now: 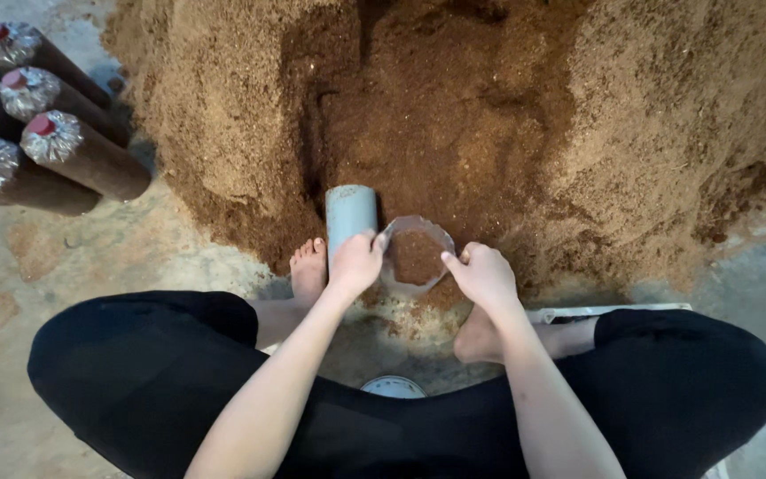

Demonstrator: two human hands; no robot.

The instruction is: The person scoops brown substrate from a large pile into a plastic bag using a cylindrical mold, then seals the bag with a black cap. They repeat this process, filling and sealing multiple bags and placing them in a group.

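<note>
Both hands [418, 266] grip a clear bag [416, 257] beside grey pipe [350, 213], sawdust heap [578, 106] behind.

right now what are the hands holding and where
Both hands, left and right, hold a clear plastic bag of brown sawdust by its open rim, one on each side.

One sawdust heap [507, 115], one grey pipe [350, 213], one open plastic bag [416, 255], six filled bags [82, 151] stacked aside.
</note>
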